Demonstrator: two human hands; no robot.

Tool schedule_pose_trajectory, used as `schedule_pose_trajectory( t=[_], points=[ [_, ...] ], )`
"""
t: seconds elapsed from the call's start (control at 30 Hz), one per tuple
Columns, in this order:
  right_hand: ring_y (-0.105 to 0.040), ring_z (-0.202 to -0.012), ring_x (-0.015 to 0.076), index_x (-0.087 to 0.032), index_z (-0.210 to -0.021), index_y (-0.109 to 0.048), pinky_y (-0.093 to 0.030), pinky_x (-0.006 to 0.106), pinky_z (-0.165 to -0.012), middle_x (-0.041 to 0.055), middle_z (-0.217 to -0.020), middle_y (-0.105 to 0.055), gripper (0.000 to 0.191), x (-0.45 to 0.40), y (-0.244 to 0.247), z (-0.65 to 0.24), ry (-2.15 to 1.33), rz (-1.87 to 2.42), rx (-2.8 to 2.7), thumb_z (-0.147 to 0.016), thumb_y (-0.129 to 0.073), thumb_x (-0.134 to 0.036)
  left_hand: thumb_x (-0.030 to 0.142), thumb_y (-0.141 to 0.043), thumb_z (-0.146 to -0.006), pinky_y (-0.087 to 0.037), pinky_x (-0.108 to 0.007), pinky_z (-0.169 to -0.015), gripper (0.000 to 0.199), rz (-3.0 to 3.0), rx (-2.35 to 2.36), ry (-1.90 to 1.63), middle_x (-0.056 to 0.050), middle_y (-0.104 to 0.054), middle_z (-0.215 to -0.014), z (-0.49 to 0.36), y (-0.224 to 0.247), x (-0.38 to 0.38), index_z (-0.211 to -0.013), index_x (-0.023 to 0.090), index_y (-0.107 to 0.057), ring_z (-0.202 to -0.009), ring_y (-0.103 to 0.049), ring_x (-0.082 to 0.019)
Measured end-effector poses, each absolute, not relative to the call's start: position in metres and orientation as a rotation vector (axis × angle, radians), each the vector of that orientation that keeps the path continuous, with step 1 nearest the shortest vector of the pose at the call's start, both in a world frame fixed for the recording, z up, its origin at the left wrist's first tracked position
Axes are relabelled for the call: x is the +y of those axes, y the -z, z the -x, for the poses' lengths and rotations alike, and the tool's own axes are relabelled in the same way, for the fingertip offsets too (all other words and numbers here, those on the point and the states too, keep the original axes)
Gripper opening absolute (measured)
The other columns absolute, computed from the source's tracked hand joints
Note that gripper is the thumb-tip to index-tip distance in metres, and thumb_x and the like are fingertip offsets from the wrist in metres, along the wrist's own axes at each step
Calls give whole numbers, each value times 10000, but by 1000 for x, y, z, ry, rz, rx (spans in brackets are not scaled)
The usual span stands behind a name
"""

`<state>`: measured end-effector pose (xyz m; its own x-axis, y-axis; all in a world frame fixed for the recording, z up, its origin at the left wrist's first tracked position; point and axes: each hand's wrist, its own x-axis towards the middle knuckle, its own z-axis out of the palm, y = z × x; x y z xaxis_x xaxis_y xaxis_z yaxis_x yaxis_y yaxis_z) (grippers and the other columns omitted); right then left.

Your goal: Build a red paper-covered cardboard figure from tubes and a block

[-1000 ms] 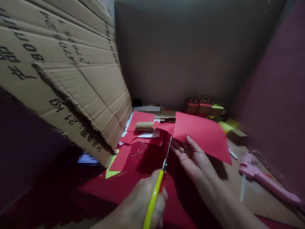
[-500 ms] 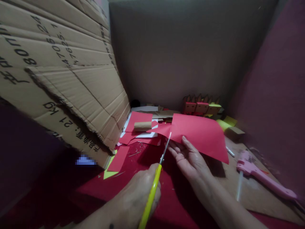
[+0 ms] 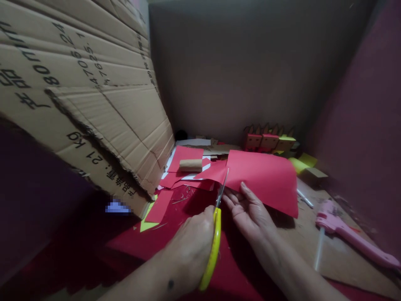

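A pair of scissors with yellow handles [image 3: 215, 251] is gripped in my left hand [image 3: 192, 246], whose fingers are wrapped round the handles and partly hidden. The blades point away from me and reach into a sheet of red paper [image 3: 261, 177], beside a partly cut strip [image 3: 211, 172] on the left. My right hand [image 3: 249, 211] supports the sheet from below, palm up. Its thumb rests at the near edge of the paper, and the other fingers go underneath. The sheet curves slightly above the red table surface [image 3: 191, 209].
A large cardboard box panel [image 3: 125, 117] leans at the left. Behind the hands lie red paper pieces [image 3: 183, 152] and a cardboard tube [image 3: 191, 165]. Small cardboard figures [image 3: 270, 142] stand at the back. On the right, a pink glue gun [image 3: 351, 238] rests on a cardboard sheet [image 3: 300, 251].
The scissors' yellow handle has swung right and upward, closer to my left hand. The blades remain at the cut in the red paper. The whole view has shifted slightly.
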<state>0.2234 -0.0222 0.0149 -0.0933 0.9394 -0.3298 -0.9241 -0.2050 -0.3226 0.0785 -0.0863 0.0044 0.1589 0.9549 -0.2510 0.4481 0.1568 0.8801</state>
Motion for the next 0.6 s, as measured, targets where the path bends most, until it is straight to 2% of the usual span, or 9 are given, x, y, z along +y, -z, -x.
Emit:
schedule_pose_trajectory(
  t=[0.23,0.4,0.6],
  points=[
    [-590,-1107,350,-124,-638,-597,-568,467,-789,139,-768,-705,243,-21,-14,-224,-1707,559,-14,-870,-527,-119,309,-417,-856,-350,-268,-509,136,-1550,1560,-620,20,-510,-503,-84,2,-81,-857,218,-519,-467,-509,-165],
    [-574,-1128,351,-122,-650,-599,-565,471,-797,129,-780,-701,233,-20,-13,-225,-1706,564,-5,-870,-524,-117,344,-459,-841,-345,-275,-498,154,-1435,1512,-705,14,-481,-478,-82,14,-78,-793,217,-531,-466,-508,-179],
    [-570,-1132,362,-127,-650,-586,-556,505,-803,148,-873,-697,224,-19,-10,-224,-1704,578,-1,-866,-527,-110,413,-367,-880,-329,-274,-496,322,-1228,1716,-626,-21,-520,-498,-92,-14,-75,-711,210,-552,-548,-547,-204]
  ],
)
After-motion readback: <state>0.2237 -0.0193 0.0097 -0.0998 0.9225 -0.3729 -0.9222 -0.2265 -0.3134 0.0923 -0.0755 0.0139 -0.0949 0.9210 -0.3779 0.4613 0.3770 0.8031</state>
